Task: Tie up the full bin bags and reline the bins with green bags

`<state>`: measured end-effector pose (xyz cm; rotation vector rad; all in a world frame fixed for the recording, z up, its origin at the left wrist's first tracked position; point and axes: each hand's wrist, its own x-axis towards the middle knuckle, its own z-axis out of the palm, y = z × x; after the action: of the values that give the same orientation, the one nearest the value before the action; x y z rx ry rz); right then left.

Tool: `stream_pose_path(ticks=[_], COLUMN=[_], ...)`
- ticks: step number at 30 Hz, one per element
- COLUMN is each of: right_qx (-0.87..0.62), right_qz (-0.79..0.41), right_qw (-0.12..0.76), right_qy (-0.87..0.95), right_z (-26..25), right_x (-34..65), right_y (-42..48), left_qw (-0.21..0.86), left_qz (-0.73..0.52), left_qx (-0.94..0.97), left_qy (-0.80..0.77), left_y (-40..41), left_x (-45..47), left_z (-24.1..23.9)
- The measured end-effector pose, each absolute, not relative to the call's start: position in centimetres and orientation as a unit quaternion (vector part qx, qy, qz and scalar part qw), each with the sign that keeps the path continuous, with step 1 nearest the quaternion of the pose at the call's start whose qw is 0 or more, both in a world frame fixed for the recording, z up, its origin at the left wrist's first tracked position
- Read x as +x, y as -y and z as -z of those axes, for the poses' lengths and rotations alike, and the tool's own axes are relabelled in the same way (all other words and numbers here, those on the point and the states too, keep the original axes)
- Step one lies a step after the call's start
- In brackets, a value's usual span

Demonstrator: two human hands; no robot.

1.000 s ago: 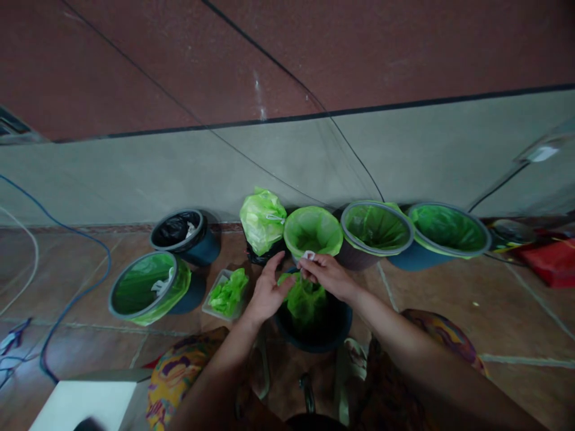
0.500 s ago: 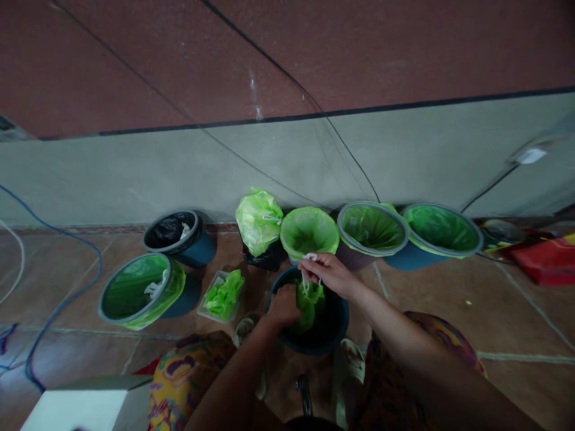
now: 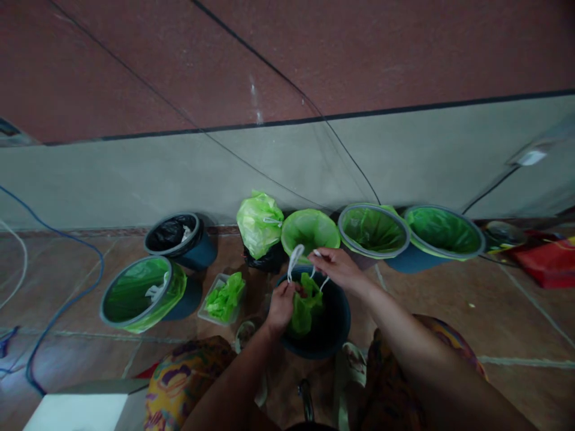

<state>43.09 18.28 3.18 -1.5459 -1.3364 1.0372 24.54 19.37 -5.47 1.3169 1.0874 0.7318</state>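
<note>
A crumpled green bin bag (image 3: pixel 305 311) with white drawstrings hangs over a dark blue bin (image 3: pixel 339 335) between my feet. My left hand (image 3: pixel 283 305) is closed on one white drawstring (image 3: pixel 294 258), whose loop stands up above the fingers. To its right, my right hand (image 3: pixel 336 266) pinches another part of the white drawstring, pulled up from the bag. The bag's lower part sits inside the bin's mouth, and the bin's inside is dark. A clear plastic tub (image 3: pixel 211 317) of folded green bags (image 3: pixel 226 297) rests on the floor at the left.
Along the wall stand several lined bins, including a black-lined bin (image 3: pixel 173 233) and green-lined bins (image 3: pixel 372 230). A tied green bag (image 3: pixel 258 224) sits among them. Blue hose (image 3: pixel 67 311) runs over the left floor, near a white box (image 3: pixel 76 410). A red object (image 3: pixel 545 263) lies right.
My left hand has come up out of the bin's mouth, now holding a raised white drawstring loop. My right hand has shifted slightly right, still pinching its drawstring.
</note>
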Motion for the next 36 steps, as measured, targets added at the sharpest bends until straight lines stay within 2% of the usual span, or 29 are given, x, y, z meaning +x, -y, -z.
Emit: stream_pose_path(ticks=[4, 7, 10, 14, 18, 22, 26, 31, 36], right_qx=[-0.615, -0.527, -0.46, -0.444, -0.483, -0.581, -0.667, -0.63, -0.66], right_qz=[-0.327, -0.34, -0.394, -0.475, -0.564, -0.502, -0.371, -0.357, -0.301], right_qw=[0.321, 0.289, 0.281, 0.308, 0.366, 0.394, 0.296, 0.108, -0.005], right_qy=[0.642, 0.723, 0.745, 0.695, 0.562, 0.505, 0.574, 0.681, 0.688], right_z=[-4.0, -4.8, -5.2, -4.8, -3.1, -1.5, -0.7, 0.2, -0.4], right_x=[44.9, 44.0, 42.4, 40.9, 40.9, 42.2, 43.4, 41.7, 40.0], right_y=[-17.0, -16.0, -16.0, -17.2, -18.6, -19.3, -18.8, -17.0, -16.4], left_qw=[0.616, 0.622, 0.6, 0.543, 0.557, 0.599, 0.627, 0.65, 0.656], left_qz=[-0.334, -0.307, -0.273, -0.232, -0.145, -0.14, -0.176, -0.227, -0.233], left_qx=[0.507, 0.528, 0.629, 0.73, 0.768, 0.718, 0.659, 0.606, 0.548], left_qy=[-0.502, -0.49, -0.413, -0.344, -0.281, -0.324, -0.376, -0.398, -0.463], left_y=[-20.4, -20.6, -20.5, -19.7, -19.1, -19.3, -20.0, -20.6, -20.9], left_x=[24.3, 24.7, 25.2, 25.5, 25.2, 24.9, 24.8, 24.8, 24.6], left_z=[6.8, 7.5, 7.5, 6.7, 5.7, 5.4, 5.7, 5.9, 6.2])
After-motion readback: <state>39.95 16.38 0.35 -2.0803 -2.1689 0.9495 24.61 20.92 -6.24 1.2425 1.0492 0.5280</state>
